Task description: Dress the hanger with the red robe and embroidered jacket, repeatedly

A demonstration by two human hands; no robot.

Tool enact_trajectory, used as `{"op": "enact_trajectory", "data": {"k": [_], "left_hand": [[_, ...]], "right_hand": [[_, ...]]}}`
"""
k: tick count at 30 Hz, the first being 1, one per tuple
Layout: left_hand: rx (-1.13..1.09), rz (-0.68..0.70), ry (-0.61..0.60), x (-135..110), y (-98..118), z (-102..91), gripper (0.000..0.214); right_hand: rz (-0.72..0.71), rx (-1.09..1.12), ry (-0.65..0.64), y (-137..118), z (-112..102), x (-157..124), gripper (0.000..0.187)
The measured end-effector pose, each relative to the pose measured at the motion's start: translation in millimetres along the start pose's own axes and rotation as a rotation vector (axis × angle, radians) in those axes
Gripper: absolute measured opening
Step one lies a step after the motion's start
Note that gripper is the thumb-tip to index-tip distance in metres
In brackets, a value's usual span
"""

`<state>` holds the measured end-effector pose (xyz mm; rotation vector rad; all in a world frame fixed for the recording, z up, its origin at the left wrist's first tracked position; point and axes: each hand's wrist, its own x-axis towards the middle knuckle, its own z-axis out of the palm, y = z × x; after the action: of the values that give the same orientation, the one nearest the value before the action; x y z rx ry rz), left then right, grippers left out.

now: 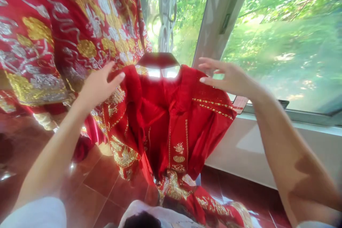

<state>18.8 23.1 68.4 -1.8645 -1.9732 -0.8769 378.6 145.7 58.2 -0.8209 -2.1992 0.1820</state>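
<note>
A red jacket [160, 103] with gold embroidery hangs upright in front of me, its standing collar [157, 60] at the top and its front parted. My left hand [100, 85] is at the shoulder on the left, thumb and forefinger apart; its other fingers are hidden. Close to the opposite shoulder, my right hand [227, 76] has its fingers stretched out, the thumb low against or just over the cloth. I cannot tell whether either hand presses on the fabric. Gold-embroidered red cloth [176, 185] shows below the jacket.
Larger red garments [88, 25] with gold and silver embroidery hang at the left. Behind the jacket stands a scrolled metal frame [165, 17]. A window [280, 50] with a sill [307, 124] is on the right, above a white wall. Reddish-brown tiles [98, 178] cover the floor.
</note>
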Motion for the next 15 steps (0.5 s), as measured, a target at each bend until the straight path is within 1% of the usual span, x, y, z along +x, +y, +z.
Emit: {"op": "enact_trajectory", "data": {"k": [1, 3, 5, 7, 9, 11, 13, 15], "left_hand": [[0.015, -0.009, 0.020, -0.4, -3.0, 6.6, 0.063], [0.004, 0.003, 0.057, 0.8, -11.3, 18.5, 0.059], [-0.042, 0.033, 0.097, 4.9, -21.1, 24.4, 0.055], [-0.094, 0.041, 0.074, 11.8, -30.8, 24.4, 0.056], [-0.202, 0.039, 0.004, 20.0, -40.8, 23.1, 0.060], [-0.402, 0.006, -0.086, 27.0, -51.9, 25.6, 0.064], [-0.613, -0.068, -0.207, 31.1, -63.7, 32.0, 0.067], [-0.729, -0.148, -0.335, 33.0, -74.4, 37.5, 0.069]], "right_hand": [[-0.027, -0.012, -0.042, 1.9, 5.5, 3.4, 0.056], [-0.070, -0.047, -0.085, 3.2, 16.7, 9.4, 0.050], [-0.070, -0.087, -0.055, 1.3, 25.7, 12.8, 0.045], [-0.035, -0.123, -0.011, -2.6, 32.0, 12.8, 0.044], [-0.002, -0.165, 0.023, -7.4, 35.5, 10.6, 0.043], [0.027, -0.213, 0.056, -10.9, 35.4, 7.7, 0.043], [0.041, -0.219, 0.073, -10.4, 29.4, 5.6, 0.043], [0.024, -0.138, 0.052, -3.8, 17.0, 4.2, 0.042]]}}
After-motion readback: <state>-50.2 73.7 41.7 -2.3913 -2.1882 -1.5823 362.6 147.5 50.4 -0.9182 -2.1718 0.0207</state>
